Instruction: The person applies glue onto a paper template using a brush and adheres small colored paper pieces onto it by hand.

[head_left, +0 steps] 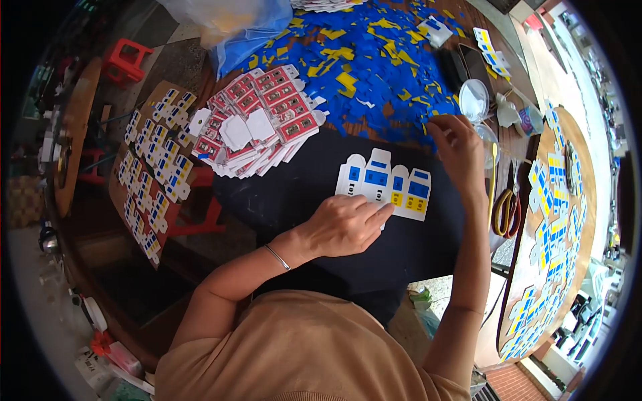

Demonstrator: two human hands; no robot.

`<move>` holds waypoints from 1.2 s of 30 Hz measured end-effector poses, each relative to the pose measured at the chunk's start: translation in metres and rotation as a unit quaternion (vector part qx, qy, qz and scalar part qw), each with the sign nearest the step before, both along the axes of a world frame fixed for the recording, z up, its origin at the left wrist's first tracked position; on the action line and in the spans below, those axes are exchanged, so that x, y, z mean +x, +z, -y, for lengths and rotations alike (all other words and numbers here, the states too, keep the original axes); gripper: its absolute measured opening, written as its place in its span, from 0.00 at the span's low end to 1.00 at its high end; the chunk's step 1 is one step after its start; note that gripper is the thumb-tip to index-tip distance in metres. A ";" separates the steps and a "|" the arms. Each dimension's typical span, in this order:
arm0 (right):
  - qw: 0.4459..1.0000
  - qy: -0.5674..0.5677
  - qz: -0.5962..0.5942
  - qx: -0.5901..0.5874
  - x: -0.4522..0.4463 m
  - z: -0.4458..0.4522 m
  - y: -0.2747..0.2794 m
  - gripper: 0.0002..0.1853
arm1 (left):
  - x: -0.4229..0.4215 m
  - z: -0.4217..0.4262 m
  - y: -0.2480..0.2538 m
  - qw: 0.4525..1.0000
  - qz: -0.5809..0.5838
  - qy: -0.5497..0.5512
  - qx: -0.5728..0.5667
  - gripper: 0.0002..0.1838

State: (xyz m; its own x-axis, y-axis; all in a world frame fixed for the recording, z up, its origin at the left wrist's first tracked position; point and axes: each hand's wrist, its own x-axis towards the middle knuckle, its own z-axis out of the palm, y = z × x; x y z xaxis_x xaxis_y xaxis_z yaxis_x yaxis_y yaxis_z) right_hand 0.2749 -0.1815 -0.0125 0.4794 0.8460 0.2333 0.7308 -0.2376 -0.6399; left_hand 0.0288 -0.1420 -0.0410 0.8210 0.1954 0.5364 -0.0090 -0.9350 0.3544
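A flat white die-cut carton (376,179) with blue and yellow printed patches lies on the dark cloth (287,200). My left hand (344,224), with a bracelet at its wrist, rests on the carton's lower left part, its fingers bent and pointing right. Raised to the upper right of the carton is my right hand (458,140), its fingers curled near the edge of the blue and yellow scraps (374,60). Whatever is between the right fingertips is too small to make out.
Red and white flat cartons (267,113) are piled at upper left. On the right are scissors (506,210), a clear round container (473,100) and a cup (529,121). Boards with blue-yellow cartons (155,150) stand at both sides. A red stool (126,60) is at far left.
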 end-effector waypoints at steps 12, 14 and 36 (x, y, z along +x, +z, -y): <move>0.988 -0.016 0.155 -0.003 -0.004 -0.059 -0.018 0.09 | -0.005 -0.004 0.002 0.999 0.045 0.011 -0.024 0.18; 0.997 -0.013 0.073 0.013 -0.001 -0.057 -0.018 0.09 | -0.006 -0.004 0.004 0.997 0.051 0.015 -0.047 0.18; 0.998 0.030 0.013 0.051 0.015 -0.071 -0.012 0.10 | 0.033 -0.084 0.015 0.900 0.174 0.183 -0.357 0.04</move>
